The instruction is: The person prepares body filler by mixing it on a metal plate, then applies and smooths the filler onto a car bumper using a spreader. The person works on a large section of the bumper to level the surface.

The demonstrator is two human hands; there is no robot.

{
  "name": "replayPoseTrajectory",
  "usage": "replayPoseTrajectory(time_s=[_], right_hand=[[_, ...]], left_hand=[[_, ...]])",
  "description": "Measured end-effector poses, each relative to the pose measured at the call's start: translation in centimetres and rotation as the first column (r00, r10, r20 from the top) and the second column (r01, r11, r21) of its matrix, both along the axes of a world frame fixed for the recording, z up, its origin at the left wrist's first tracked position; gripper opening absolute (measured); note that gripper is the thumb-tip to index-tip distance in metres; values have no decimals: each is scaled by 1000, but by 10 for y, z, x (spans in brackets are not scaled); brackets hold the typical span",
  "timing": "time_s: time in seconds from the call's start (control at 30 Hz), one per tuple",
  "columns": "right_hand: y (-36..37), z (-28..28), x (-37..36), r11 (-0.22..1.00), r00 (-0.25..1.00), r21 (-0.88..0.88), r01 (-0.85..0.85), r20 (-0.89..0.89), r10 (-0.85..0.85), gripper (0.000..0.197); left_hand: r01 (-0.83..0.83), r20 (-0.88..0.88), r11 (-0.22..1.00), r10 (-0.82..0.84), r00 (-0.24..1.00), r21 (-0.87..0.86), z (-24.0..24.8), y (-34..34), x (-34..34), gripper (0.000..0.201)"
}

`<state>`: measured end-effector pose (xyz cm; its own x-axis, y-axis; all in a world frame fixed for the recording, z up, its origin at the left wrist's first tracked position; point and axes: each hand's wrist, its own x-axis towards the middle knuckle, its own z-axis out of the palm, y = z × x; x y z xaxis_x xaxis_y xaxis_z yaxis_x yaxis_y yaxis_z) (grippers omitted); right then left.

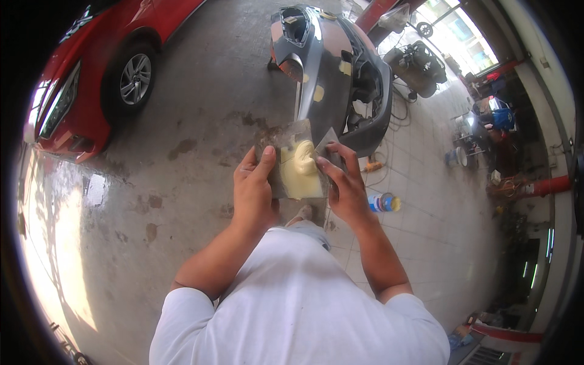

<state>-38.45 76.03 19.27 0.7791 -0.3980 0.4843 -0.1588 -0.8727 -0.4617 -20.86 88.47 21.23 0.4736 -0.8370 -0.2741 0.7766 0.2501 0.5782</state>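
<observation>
My left hand (254, 190) is closed on the left side of a flat, stained mixing board (298, 132), its thumb on top. Pale yellow body filler (303, 159) is smeared over the board, with a thick mound near its right side. My right hand (345, 185) pinches a thin grey putty spreader (328, 141) beside that mound, at the board's right edge. How far the spreader's edge reaches into the filler I cannot tell. Beyond the board stands a dark grey car bumper (328, 79), marked with several yellow filler patches.
At the left is a red car (91, 79). An open blue can (384, 202) with yellowish contents lies on the floor to the right, near an orange power tool (373, 165). Farther back stands a dark compressor (417, 68) with hoses on the tiles.
</observation>
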Motion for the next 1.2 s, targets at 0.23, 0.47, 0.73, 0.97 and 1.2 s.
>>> replayPoseTrajectory(time_s=[0.23,0.47,0.73,0.97,1.2], right_hand=[[5,37,-10,982,985,-158,101,-123,-121,67],[31,26,-6,997,981,-83,2,-193,-18,56],[7,25,19,930,832,209,-302,533,151,76],[-116,10,4,965,968,-252,78,-214,-134,71],[-126,4,49,971,949,-120,-206,-267,168,62]], left_hand=[[-187,829,982,115,547,-13,-33,5,-23,23],[-225,871,972,168,461,-69,-18,-23,-12,19],[-136,42,991,135,990,8,-10,-78,9,22],[-166,330,982,127,935,95,-15,-99,27,25],[-415,780,903,339,525,-113,3,-161,67,18]])
